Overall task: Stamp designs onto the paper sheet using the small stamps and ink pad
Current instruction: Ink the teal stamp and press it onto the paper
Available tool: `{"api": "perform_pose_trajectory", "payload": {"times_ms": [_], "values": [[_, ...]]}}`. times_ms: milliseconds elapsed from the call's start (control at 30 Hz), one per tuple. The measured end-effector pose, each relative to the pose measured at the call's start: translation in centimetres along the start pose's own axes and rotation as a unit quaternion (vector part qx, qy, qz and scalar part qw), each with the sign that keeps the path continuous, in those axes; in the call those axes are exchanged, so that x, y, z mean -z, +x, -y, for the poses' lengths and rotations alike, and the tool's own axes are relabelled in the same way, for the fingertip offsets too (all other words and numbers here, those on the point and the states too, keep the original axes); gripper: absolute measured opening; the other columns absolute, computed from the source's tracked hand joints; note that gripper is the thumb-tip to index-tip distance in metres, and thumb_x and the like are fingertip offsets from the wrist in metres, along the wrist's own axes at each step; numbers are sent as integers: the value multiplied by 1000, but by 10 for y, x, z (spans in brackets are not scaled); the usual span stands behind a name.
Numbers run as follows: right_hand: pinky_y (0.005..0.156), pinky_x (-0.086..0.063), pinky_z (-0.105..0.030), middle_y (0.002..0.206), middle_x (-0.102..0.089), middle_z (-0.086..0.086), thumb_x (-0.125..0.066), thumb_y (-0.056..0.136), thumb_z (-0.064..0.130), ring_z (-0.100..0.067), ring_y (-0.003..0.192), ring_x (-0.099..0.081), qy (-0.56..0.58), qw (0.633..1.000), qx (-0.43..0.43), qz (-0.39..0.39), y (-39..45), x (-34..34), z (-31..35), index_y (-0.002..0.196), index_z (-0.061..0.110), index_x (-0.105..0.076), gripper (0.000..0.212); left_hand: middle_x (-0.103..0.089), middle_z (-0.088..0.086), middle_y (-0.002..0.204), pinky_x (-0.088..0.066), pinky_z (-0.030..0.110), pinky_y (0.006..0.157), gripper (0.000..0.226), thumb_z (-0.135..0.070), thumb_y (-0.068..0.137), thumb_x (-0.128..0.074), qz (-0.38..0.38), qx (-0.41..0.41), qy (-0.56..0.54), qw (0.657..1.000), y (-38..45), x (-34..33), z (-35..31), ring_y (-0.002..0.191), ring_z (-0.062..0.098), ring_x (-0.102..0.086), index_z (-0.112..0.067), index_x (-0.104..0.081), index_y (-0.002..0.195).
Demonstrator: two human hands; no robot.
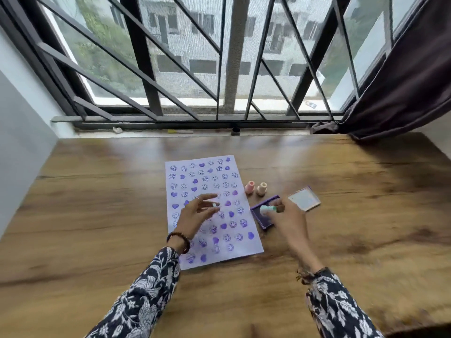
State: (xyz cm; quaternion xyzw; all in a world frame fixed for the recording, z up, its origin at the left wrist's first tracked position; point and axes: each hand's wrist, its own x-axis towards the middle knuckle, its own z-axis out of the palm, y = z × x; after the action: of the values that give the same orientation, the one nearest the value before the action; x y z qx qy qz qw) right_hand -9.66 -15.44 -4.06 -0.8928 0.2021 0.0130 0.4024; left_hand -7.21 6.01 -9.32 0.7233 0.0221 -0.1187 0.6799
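A white paper sheet (pixel 207 184) lies on the wooden table, covered with several purple smileys, hearts and swirl prints. My left hand (pixel 195 214) hovers over its middle, fingers spread, holding nothing. My right hand (pixel 288 220) grips a small mint-green stamp (pixel 267 209), tilted over the open purple ink pad (pixel 262 219) just right of the sheet. A pink stamp (pixel 250 187) and a peach stamp (pixel 261 189) stand upright beside the sheet, behind the pad. The pad's lid (pixel 304 199) lies to the right.
The wooden table (pixel 97 215) runs up to a window sill with black bars. A dark curtain (pixel 402 93) hangs at the right. Small items rest on the sill, among them a black cap (pixel 235 131) and a marker (pixel 180 131).
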Motion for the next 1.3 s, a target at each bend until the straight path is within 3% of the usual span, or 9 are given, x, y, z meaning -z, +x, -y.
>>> {"api": "perform_pose_trajectory", "payload": {"times_ms": [67, 167, 267, 333, 533, 667, 967, 1167, 1300], "values": [[60, -50, -18, 71, -64, 3, -73, 76, 19, 2, 59, -61, 85, 996, -40, -2, -30, -20, 1, 84, 13, -63, 15, -69, 6, 100, -58, 27, 79, 30, -11, 84, -61, 39, 41, -70, 996, -3, 6, 0, 92, 16, -66, -19, -59, 112], [70, -59, -36, 85, -69, -7, -72, 77, 16, -11, 68, -65, 165, 983, -76, 10, -71, -55, 0, 86, 14, -65, 12, -69, 7, 105, -59, 37, 80, 34, -13, 80, -63, 97, 82, -143, 981, -6, 14, 0, 99, 19, -65, -17, -58, 114], [66, -40, -16, 93, -68, -8, -70, 79, 16, -18, 77, -62, 93, 993, -49, -62, -101, -81, -3, 89, 13, -66, 11, -67, 11, 110, -58, 44, 80, 34, -13, 80, -60, 159, 100, -180, 966, -11, 19, 5, 103, 19, -65, -19, -57, 114], [63, -31, -15, 94, -65, -10, -68, 80, 14, -22, 79, -59, 45, 993, -31, -103, -113, -90, -6, 91, 11, -65, 12, -66, 12, 111, -58, 42, 80, 35, -12, 80, -60, 182, 98, -186, 961, -15, 19, 9, 103, 17, -65, -19, -57, 114], [71, -43, -22, 98, -60, -6, -63, 85, 17, -13, 76, -52, -40, 991, 51, -121, -130, -98, -4, 99, 11, -62, 14, -72, 7, 99, -60, 36, 75, 37, -11, 79, -62, 166, 84, -217, 958, -18, 20, 25, 97, 16, -67, -17, -57, 115], [71, -51, -35, 102, -59, -7, -59, 89, 19, -24, 80, -61, -86, 989, 72, -98, -131, -100, 0, 101, 11, -59, 15, -76, 1, 88, -60, 31, 74, 43, -16, 71, -68, 158, 88, -244, 953, -21, 18, 32, 88, 11, -68, -19, -57, 113], [81, -46, -36, 107, -60, -11, -54, 89, 17, -29, 96, -59, -218, 973, 74, 10, -104, -93, 13, 103, 8, -58, 17, -74, -5, 79, -60, 33, 77, 43, -16, 67, -69, 170, 72, -273, 944, -19, 18, 37, 94, 11, -68, -23, -60, 108], [76, -45, -34, 98, -69, -17, -58, 77, 7, -32, 96, -60, -250, 962, 58, 93, -77, -84, 22, 88, 4, -65, 14, -70, 7, 91, -58, 35, 82, 38, -6, 77, -64, 169, 74, -274, 944, -19, 18, 39, 96, 16, -66, -22, -59, 111], [75, -52, -40, 91, -69, -24, -66, 68, 6, -34, 90, -62, -219, 964, 46, 143, -68, -78, 26, 78, -1, -66, 11, -74, 2, 87, -58, 33, 82, 38, -2, 79, -62, 173, 75, -264, 946, -19, 18, 37, 91, 14, -67, -22, -59, 110]]}}
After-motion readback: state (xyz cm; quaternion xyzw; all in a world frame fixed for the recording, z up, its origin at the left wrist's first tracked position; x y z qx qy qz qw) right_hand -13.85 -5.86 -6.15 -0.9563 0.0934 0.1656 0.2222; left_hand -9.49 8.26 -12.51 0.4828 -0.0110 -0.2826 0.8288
